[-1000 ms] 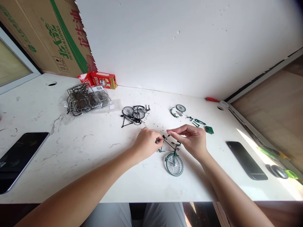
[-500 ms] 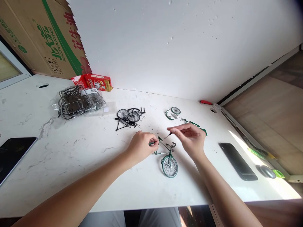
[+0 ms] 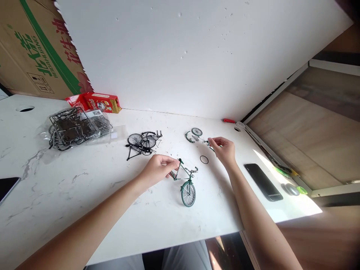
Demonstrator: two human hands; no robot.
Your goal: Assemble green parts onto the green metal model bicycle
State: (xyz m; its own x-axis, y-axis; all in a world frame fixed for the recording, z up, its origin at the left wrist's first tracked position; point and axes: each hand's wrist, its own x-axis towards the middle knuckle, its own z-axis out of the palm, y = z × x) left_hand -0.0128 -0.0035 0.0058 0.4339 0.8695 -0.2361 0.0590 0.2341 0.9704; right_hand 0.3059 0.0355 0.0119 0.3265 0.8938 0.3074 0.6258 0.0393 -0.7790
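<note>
My left hand [image 3: 159,169] pinches a small green model bicycle [image 3: 188,193] near its saddle and rear end. The bicycle stands with its front wheel and handlebars turned toward me; its rear part is partly hidden by my fingers. To the right, my right hand [image 3: 224,150] hovers with curled fingers at loose green bicycle parts [image 3: 197,132], among them a wheel and a curved mudguard. What those fingers pinch is too small to make out. A thin black ring [image 3: 204,159] lies on the table just left of that hand.
Black model bicycle parts [image 3: 141,144] lie left of centre. Behind them sit a clear bag of dark parts [image 3: 80,127] and a red box [image 3: 102,102]. A phone [image 3: 263,182] lies at right, a dark-screened device [image 3: 7,187] at left. A white panel [image 3: 197,56] rises behind.
My right hand has moved away from the bicycle toward the loose green parts; the thin pointed tool it held is no longer visible. My left hand still grips the bicycle. The view has shifted right.
</note>
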